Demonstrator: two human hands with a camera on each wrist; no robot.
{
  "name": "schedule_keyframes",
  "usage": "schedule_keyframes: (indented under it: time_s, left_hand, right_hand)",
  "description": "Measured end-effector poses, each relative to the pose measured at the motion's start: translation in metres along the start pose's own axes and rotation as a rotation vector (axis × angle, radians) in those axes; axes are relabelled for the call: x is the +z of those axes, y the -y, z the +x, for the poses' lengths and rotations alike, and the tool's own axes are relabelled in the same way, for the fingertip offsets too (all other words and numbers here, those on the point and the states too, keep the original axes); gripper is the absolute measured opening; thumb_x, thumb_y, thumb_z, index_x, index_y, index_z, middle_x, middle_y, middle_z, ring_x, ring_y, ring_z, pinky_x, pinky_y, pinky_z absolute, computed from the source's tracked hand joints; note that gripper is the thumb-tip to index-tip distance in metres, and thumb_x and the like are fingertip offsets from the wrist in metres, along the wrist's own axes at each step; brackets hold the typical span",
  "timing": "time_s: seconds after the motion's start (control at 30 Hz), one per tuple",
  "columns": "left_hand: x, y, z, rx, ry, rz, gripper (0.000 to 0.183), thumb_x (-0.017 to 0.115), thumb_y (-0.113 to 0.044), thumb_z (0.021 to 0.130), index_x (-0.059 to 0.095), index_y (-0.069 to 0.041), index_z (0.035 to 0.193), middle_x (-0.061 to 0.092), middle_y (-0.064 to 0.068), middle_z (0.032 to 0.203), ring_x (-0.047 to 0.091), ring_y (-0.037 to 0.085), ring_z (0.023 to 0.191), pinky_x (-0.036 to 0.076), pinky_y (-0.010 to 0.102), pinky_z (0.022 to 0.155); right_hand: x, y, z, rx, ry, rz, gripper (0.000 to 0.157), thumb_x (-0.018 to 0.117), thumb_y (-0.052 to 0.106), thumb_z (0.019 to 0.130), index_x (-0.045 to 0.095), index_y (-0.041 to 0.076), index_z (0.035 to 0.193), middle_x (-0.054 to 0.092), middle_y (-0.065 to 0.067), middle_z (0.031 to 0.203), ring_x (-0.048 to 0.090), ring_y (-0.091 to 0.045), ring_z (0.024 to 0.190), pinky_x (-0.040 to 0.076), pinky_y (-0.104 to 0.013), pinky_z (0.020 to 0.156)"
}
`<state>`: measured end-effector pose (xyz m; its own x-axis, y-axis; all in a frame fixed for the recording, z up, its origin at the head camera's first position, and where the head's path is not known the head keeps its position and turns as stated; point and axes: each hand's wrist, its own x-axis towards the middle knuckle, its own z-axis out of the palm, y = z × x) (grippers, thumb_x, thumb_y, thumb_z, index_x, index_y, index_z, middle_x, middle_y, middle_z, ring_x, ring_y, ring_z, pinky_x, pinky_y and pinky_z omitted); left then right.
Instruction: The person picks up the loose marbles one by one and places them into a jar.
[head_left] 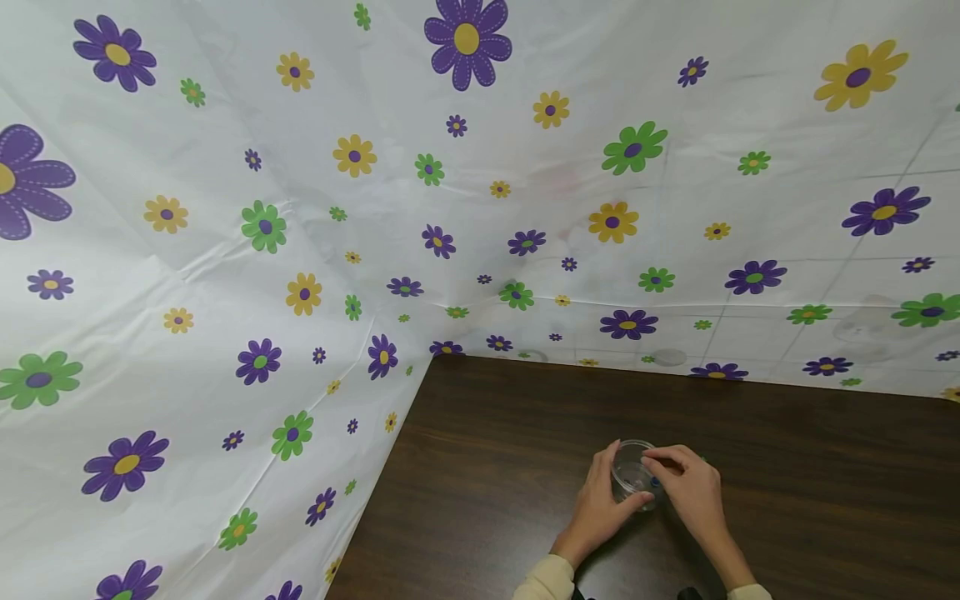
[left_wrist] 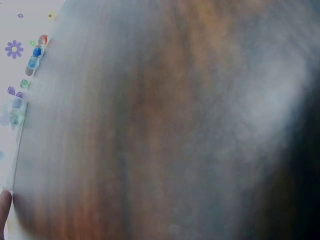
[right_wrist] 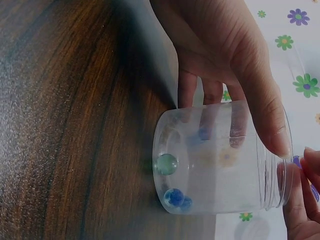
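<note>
Nearest: two pale sleeves (head_left: 546,581), low in front of me. The left hand (head_left: 600,504) grasps the jar (right_wrist: 225,175), thumb at the rim, fingers round the opposite wall. The right hand (head_left: 693,487) is poised at the jar's mouth, thumb and fingertip close together; whether a marble is pinched there, I cannot tell.

Jar location: on or just above the table (head_left: 480,500), mouth up, between the left edge and the far edge, well apart from the corner where they meet. The flowered curtain (head_left: 225,292) rises beyond both edges.

Status, by judgement: partly complete. Done: a green marble (right_wrist: 167,164) and a blue marble (right_wrist: 174,197) lie at the jar's bottom. Left: a loose row outside, near the jar, comprising a red marble (left_wrist: 43,40), a dark blue marble (left_wrist: 37,51), a pale blue marble (left_wrist: 33,62), a grey marble (left_wrist: 29,71) and a second green marble (left_wrist: 24,84).

Count: hands, two; sleeves, two; jar, one; marbles inside, at least two, since a further blue patch may be a third or a reflection; marbles outside, about five, small in view.
</note>
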<state>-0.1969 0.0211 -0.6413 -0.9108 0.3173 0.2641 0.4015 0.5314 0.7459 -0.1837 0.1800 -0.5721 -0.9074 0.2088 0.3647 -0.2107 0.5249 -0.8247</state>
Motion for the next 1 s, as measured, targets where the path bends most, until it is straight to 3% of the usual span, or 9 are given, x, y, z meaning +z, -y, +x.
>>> schedule_keyframes:
  time_s: [0.33, 0.57, 0.87, 1.0]
  left_hand:
    - [0.0, 0.0, -0.002, 0.017, -0.008, 0.011, 0.082, 0.071, -0.048, 0.097, 0.03, -0.017, 0.161, 0.045, -0.002, 0.152, 0.051, 0.015, 0.133, 0.05, 0.041, 0.1]
    - [0.001, 0.0, -0.002, 0.015, 0.008, 0.016, 0.083, 0.071, -0.051, 0.096, 0.031, -0.017, 0.16, 0.047, -0.002, 0.148, 0.052, 0.013, 0.129, 0.05, 0.037, 0.099]
    - [0.001, 0.0, 0.0, 0.08, -0.044, 0.04, 0.083, 0.074, -0.046, 0.095, 0.033, -0.013, 0.159, 0.048, 0.0, 0.148, 0.053, 0.013, 0.129, 0.049, 0.034, 0.101]
    - [0.0, 0.0, 0.0, 0.086, -0.054, 0.052, 0.083, 0.074, -0.046, 0.095, 0.033, -0.014, 0.159, 0.047, -0.001, 0.149, 0.053, 0.014, 0.131, 0.049, 0.034, 0.101]
  right_hand:
    - [0.0, -0.001, -0.001, 0.016, -0.006, -0.009, 0.006, 0.083, 0.004, 0.086, 0.081, 0.008, 0.091, 0.074, -0.006, 0.091, 0.06, 0.005, 0.074, 0.045, -0.009, 0.066]
    - [-0.001, -0.005, -0.002, 0.049, -0.072, 0.027, 0.006, 0.084, 0.005, 0.086, 0.081, 0.008, 0.09, 0.074, -0.003, 0.09, 0.06, 0.007, 0.075, 0.045, -0.009, 0.068]
    - [-0.021, -0.014, 0.005, 0.156, -0.15, 0.099, 0.008, 0.08, 0.007, 0.092, 0.08, 0.002, 0.098, 0.073, 0.013, 0.079, 0.065, 0.005, 0.066, 0.048, -0.012, 0.058]
    - [-0.031, -0.019, 0.007, 0.176, -0.165, 0.098, 0.012, 0.078, 0.01, 0.093, 0.079, 0.0, 0.1, 0.073, 0.014, 0.076, 0.067, 0.004, 0.065, 0.048, -0.01, 0.061]
